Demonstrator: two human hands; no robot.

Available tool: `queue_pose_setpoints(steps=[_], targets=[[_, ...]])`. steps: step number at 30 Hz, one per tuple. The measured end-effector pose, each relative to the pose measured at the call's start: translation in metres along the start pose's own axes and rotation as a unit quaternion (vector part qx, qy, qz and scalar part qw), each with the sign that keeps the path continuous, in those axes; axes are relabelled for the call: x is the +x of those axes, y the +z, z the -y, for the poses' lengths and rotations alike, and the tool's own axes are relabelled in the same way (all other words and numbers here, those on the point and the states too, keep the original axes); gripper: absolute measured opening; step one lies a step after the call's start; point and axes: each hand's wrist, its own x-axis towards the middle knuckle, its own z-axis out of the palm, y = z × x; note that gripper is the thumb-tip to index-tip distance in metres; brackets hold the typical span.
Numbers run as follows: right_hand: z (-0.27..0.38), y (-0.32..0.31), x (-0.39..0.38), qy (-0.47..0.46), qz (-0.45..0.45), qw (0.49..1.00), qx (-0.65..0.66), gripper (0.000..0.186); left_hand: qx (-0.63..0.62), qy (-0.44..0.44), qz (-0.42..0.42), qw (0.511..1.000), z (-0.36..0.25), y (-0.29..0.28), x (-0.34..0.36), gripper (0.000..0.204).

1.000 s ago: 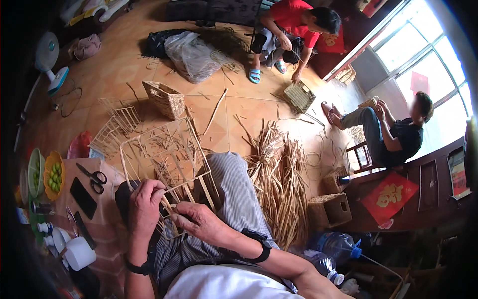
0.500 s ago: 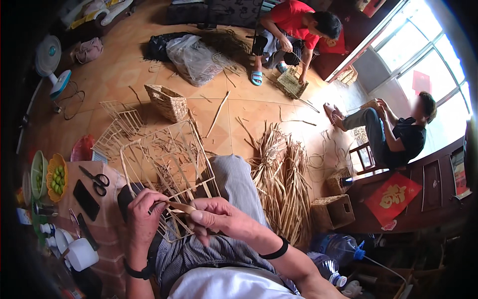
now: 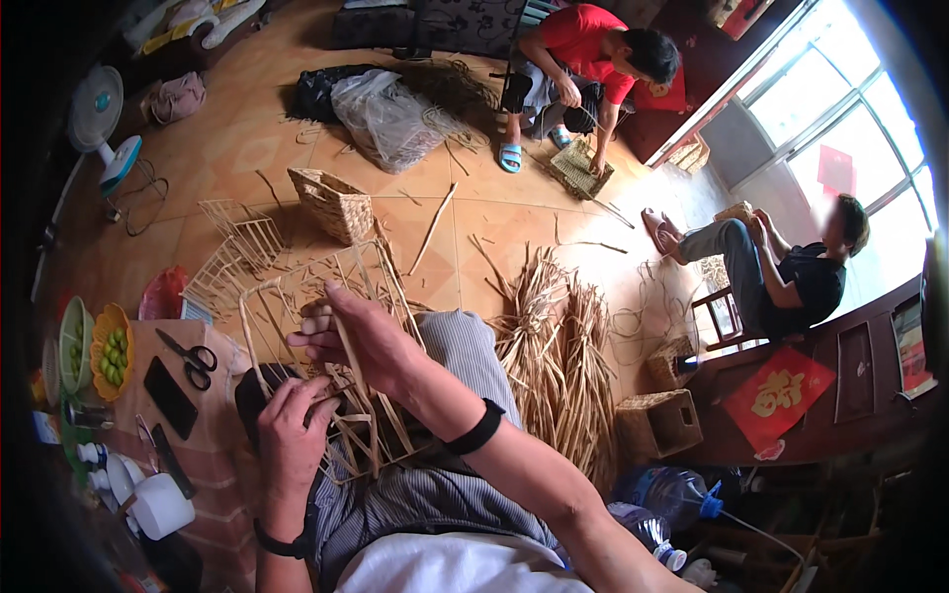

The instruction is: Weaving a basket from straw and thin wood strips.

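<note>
A tall basket frame [image 3: 253,341] of thin bars, its edges wrapped in pale plant fibre, rests across my lap. My left hand [image 3: 294,430] pinches a spot at the frame's near lower corner; the fingertips partly hide what is between them. Above it, my right hand [image 3: 361,336] is raised over the middle of the frame, palm turned left. A flat dried-stalk strip [image 3: 353,361] runs from its thumb side down toward the near bars. The right fingers look loosely bent round the strip, though the grip is partly hidden.
Bundles of dried stalks [image 3: 559,366] lie right of my knee. Left, a cloth-covered table holds scissors [image 3: 201,368], a phone [image 3: 171,397] and a yellow fruit bowl [image 3: 99,341]. Beyond stand a woven basket [image 3: 341,212] and bare frames [image 3: 222,267]. Two people handle baskets farther off.
My right hand has swung up and left from beside the left hand, drawing the strip upward. My left hand has shifted slightly right, still pinching near the frame's corner.
</note>
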Motion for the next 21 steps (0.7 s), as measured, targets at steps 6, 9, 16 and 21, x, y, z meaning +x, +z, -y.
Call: queue_pose_setpoints(steps=[6, 9, 16, 21], targets=[[0.007, -0.011, 0.018, -0.196, -0.040, 0.957, -0.209, 0.065, 0.067, 0.009, 0.014, 0.998, -0.009, 0.002, 0.003, 0.025], [0.010, -0.015, 0.005, -0.191, -0.022, 0.927, -0.321, 0.049, 0.070, -0.015, 0.045, 0.996, -0.015, 0.002, 0.006, 0.019], [-0.040, -0.007, -0.078, -0.420, -0.075, 0.665, -0.613, 0.026, 0.044, -0.059, 0.140, 0.987, -0.006, -0.008, 0.024, 0.015], [-0.061, 0.003, -0.104, -0.400, -0.130, 0.621, -0.661, 0.026, -0.133, -0.193, 0.231, 0.944, 0.005, -0.011, 0.040, 0.016]])
